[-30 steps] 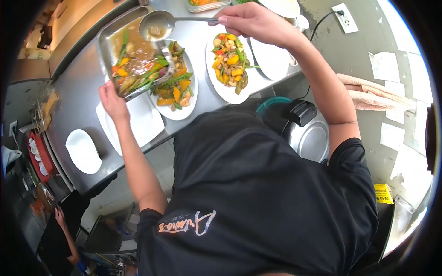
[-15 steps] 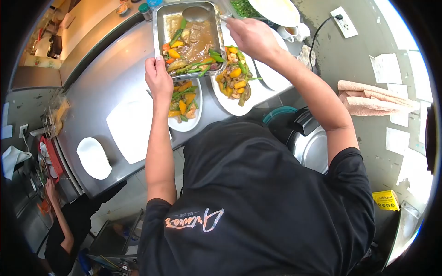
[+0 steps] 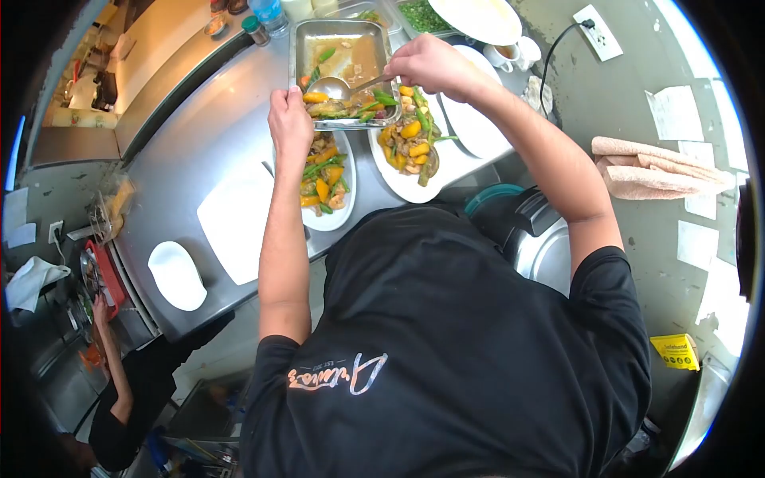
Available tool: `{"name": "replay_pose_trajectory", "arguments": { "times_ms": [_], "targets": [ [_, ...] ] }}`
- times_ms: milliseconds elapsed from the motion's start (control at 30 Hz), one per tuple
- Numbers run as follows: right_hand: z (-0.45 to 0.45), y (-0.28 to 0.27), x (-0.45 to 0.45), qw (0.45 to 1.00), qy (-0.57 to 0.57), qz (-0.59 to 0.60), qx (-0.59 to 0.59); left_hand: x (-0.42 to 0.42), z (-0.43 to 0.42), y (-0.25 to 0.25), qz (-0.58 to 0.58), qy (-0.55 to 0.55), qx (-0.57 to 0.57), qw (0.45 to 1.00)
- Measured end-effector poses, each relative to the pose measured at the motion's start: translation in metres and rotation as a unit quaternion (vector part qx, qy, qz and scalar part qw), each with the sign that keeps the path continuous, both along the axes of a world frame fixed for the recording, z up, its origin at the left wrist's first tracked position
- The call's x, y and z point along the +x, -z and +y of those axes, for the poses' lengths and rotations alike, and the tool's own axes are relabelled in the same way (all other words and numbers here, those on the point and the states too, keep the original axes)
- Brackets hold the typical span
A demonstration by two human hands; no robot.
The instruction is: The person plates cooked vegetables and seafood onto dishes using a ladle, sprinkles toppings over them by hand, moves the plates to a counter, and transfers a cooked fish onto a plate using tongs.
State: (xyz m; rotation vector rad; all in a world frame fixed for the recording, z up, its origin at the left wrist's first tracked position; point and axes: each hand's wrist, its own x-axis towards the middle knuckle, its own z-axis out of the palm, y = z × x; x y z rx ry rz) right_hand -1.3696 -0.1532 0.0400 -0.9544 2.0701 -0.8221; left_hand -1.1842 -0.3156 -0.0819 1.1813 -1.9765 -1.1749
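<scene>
At upper centre, the left hand (image 3: 291,125) gripped a tray's (image 3: 341,29) lower-left corner, the right hand (image 3: 430,65) a ladle (image 3: 329,88) inside; the shirt (image 3: 446,319) below read "Arturo's".

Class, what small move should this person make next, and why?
Probably slide the spoon under the vegetables and scoop: the right hand holds it, its bowl is beside them in the metal tray, and the left hand grips the tray's edge.

Glare is bleaching the right edge; the counter (image 3: 219,119) is gleaming; fisheye distortion is bending the borders.
</scene>
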Motion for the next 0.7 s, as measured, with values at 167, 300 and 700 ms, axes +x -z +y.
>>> {"name": "replay_pose_trajectory", "arguments": {
  "times_ms": [167, 300, 700],
  "targets": [
    [0.009, 0.031, -0.033, 0.966, 0.111, -0.233, -0.009, 0.011, -0.003, 0.017, 0.039, -0.008, 0.033, 0.999],
    [0.029, 0.031, -0.043, 0.966, 0.127, -0.222, -0.042, 0.024, -0.003, 0.022, 0.051, -0.016, 0.008, 0.999],
    [0.148, 0.016, -0.004, 0.986, 0.148, -0.037, 0.069, 0.081, -0.02, 0.045, 0.152, -0.053, 0.054, 0.985]
  ]
}}
